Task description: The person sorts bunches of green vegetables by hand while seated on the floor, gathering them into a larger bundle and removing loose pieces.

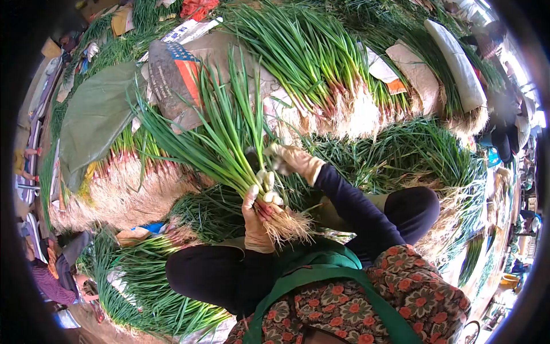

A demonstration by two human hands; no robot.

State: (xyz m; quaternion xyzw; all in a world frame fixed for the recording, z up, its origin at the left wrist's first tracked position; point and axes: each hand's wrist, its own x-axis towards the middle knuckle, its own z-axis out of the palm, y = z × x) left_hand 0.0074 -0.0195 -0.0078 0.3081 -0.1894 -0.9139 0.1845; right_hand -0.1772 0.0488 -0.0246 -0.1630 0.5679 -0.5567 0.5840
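Note:
My left hand (256, 223), in a pale glove, is wrapped round a bunch of green onions (232, 146) just above the roots. The gloved fingers cross the white and reddish stalks, and the stringy roots (286, 226) hang out toward my lap. Long green leaves fan up and to the left from the grip. My right hand (295, 160), also gloved, is beside the right side of the bunch, close to the leaves. Its fingertips are blurred, so whether they hold anything does not show.
Stacked green onions (312, 63) lie ahead with their roots toward me. A green cloth (97, 120) and a printed sack (172, 74) cover piles at the left. More onions (166, 281) lie at lower left. Loose leaves (395, 152) are heaped at right. Other people sit around the edges.

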